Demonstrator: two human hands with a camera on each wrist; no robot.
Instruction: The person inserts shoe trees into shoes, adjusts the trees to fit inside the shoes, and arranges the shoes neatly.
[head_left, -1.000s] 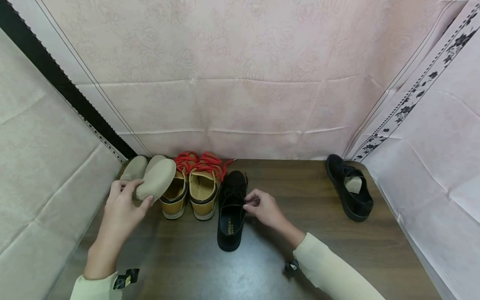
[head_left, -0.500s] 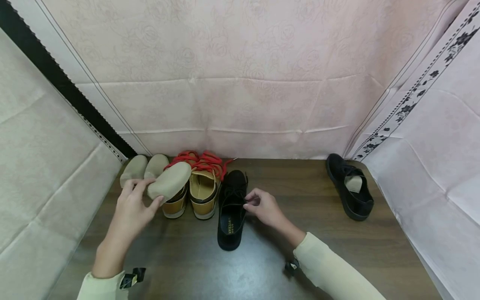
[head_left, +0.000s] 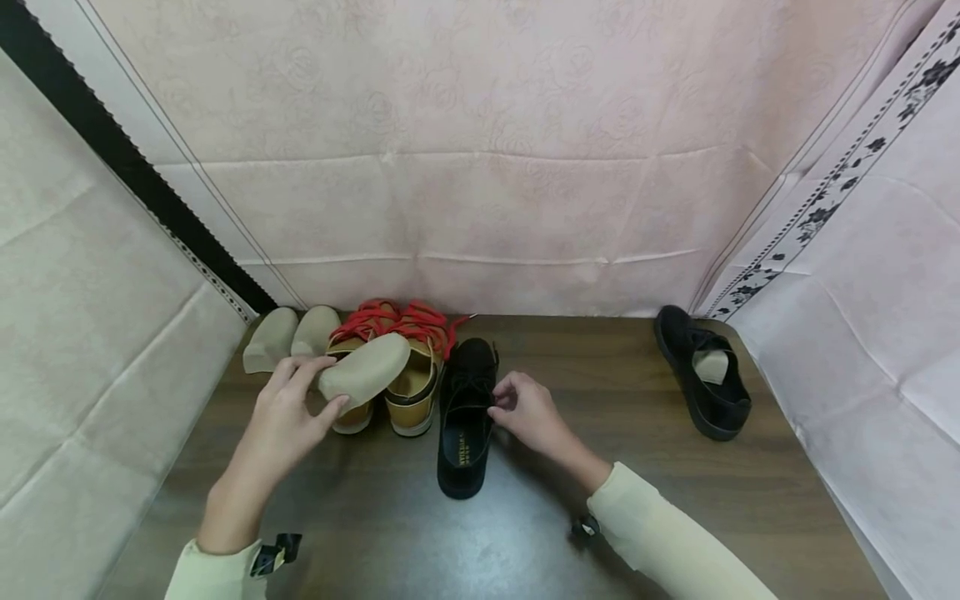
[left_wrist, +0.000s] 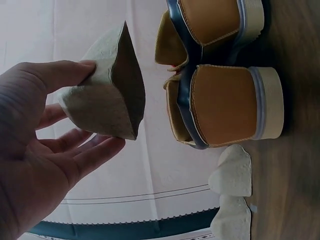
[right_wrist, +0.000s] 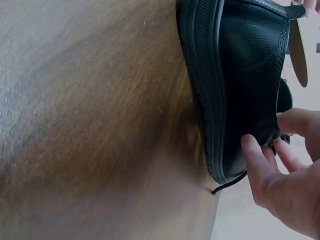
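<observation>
My left hand [head_left: 285, 417] holds a grey-beige moulded shoe insert [head_left: 367, 367] between thumb and fingers, raised over the tan shoes [head_left: 411, 408] with red laces. In the left wrist view its hollow, dark underside [left_wrist: 129, 85] faces the shoes. On the floor to their right lies a black lace-up shoe [head_left: 461, 450], its opening toward me and its insole showing gold lettering. My right hand [head_left: 528, 412] pinches the right edge of that shoe's opening. Seen from the right wrist, the thumb is at the upper edge and the fingertips [right_wrist: 248, 142] are against the outer side.
Two more inserts [head_left: 315, 329] stand at the far left by the wall. Away to the right is the other black shoe [head_left: 701, 375], with a pale insert inside. Pale patterned sheets [head_left: 487, 208] enclose the brown wooden floor [head_left: 585, 358] at back and sides.
My left hand has carried the insert to the right, from beside the two standing inserts to over the tan shoes. The right hand and the black shoe stay about where they were.
</observation>
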